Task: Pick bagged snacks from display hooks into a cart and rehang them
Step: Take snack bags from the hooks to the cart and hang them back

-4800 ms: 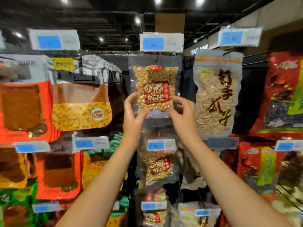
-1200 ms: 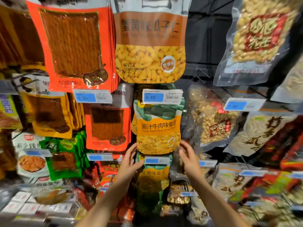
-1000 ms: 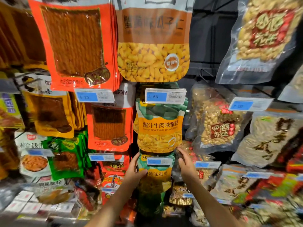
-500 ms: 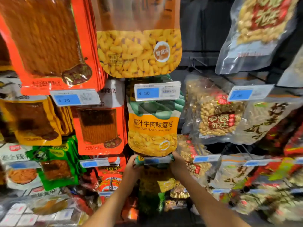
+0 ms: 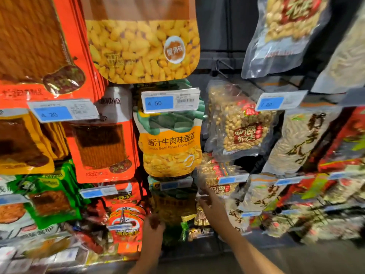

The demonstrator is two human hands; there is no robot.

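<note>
1. Yellow-and-green bean bag [image 5: 173, 202] hanging low in the display, just under the blurred blue price tag [image 5: 175, 183], long axis upright, top edge toward the tag, bottom pointing down; dark and blurred, print unreadable.
2. Left hand [image 5: 155, 222] at the bag's lower left corner, fingers curled against it; too smeared to tell whether pinching or only touching.
3. Right hand [image 5: 212, 206] just right of the bag, fingers stretched up and left toward its upper right edge; actual contact impossible to tell through the blur.
4. Hands apart, one at each side of the bag, forearms rising from the bottom of the view.
5. Directly above, beef-flavour broad bean bag [image 5: 170, 143] hanging upright beneath a tag marked 4.50 [image 5: 169, 100].
6. To the right, clear peanut bag [image 5: 240, 123] tilted on its hook; to the left, orange snack bag [image 5: 102, 147] hanging straight.
</note>
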